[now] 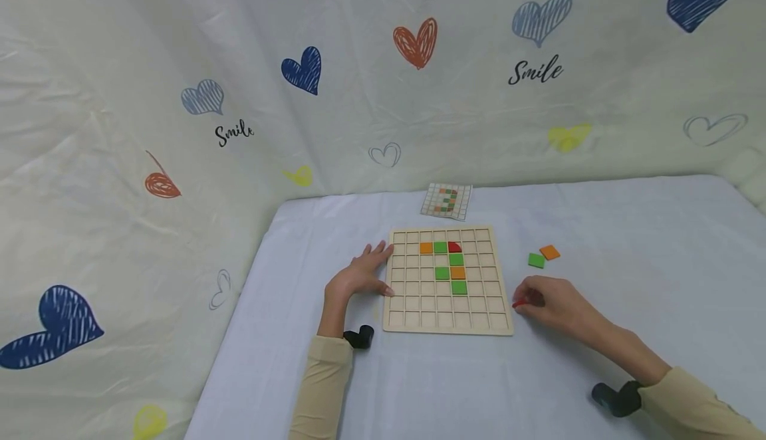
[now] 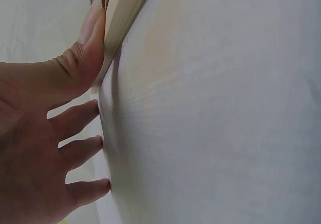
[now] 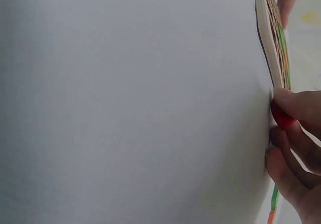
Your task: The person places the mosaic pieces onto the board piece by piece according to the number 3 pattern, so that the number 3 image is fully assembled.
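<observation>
A wooden grid board (image 1: 413,302) lies on the table with orange, green and red tiles set in several of its squares. My left hand (image 1: 361,276) rests at the board's left edge, fingers spread and thumb on the rim; the left wrist view shows the thumb (image 2: 93,38) against the wooden side. Just off the board's right edge, my right hand (image 1: 553,302) pinches a red tile (image 3: 282,114) with one rounded side between thumb and finger. Beyond that hand lie a loose green tile (image 1: 536,260) and an orange tile (image 1: 549,252).
A pattern card (image 1: 446,201) with a small coloured grid lies behind the board, near the back wall. White cloth (image 1: 628,260) covers the table. A curtain (image 1: 359,114) printed with hearts hangs behind and at the left.
</observation>
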`<state>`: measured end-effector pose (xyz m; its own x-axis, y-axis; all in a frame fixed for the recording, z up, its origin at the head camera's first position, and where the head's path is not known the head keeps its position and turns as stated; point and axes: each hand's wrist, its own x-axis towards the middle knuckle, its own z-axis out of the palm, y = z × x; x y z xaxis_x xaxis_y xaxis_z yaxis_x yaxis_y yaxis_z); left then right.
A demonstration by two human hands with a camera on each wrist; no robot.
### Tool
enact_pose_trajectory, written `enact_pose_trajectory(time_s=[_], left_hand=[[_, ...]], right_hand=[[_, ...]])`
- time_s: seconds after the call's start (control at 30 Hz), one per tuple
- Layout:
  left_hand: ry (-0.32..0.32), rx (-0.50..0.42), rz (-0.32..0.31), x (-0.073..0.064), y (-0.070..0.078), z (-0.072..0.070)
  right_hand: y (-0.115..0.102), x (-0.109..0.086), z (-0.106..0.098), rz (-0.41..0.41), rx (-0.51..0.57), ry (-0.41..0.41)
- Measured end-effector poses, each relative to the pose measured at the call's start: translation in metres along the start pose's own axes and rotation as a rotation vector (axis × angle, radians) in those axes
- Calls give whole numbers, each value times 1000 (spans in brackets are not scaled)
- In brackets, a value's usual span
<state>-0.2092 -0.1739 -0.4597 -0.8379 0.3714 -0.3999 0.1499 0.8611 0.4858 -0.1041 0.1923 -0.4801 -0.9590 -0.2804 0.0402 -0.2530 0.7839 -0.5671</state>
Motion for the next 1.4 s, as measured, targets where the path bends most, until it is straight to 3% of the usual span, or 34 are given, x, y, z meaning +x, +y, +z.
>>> enact_pose_trajectory(time_s=[0.3,0.57,0.87,1.1,1.4], left_hand=[[5,-5,4,0,2,0],[6,1,-2,1,0,0],[5,-12,0,-1,2,-1],[0,-23,5,-3,4,-2],[1,-27,8,-3,3,-3]], right_hand=[[-2,3,-3,2,28,75],[-4,6,-3,-70,30,98],[-11,10,-1,-126,138,78],[-17,16,7,-115,193,52],[-25,26,17,-114,279,-43]])
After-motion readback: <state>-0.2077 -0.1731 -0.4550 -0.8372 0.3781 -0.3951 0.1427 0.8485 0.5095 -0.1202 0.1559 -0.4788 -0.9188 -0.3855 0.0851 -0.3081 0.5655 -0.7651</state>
